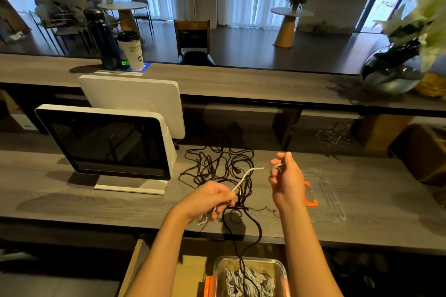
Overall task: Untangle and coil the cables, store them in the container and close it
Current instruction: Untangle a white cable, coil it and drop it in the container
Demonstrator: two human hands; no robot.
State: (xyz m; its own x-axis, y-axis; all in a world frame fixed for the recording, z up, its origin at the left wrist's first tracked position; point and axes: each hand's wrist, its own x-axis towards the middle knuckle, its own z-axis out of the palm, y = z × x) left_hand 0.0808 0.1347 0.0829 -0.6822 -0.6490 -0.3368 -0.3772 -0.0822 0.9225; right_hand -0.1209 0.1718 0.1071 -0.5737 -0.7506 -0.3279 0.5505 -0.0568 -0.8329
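The person is working a white cable (243,179) between both hands over the table (72,200). The left hand (207,200) is clenching around one stretch of it, with a small white loop or end hanging out below the fingers (218,211); the right hand (286,176) is pinching the other end, raised a little higher, so the cable is running slack between them. The left hand is also lying right against a dark strand, and I cannot tell whether it is gripping that one too.

Behind the hands a black cable (217,164) is lying in a loose, crossed-over heap on the table, clearly not yet sorted. One dark strand is trailing off the near edge of the table and dropping into the container (251,275), which is sitting lower down, open, with a grey bundle (248,282) already lying in it. That suggests part of the storing is already done. The clear lid (323,195) with its orange clasp is resting on the table just right of the right hand, well apart from the container.

As I judge it, the job is somewhere in the middle: the white cable is being freed or wound, the black heap is waiting to be untangled and coiled, and closing the container is the last step left
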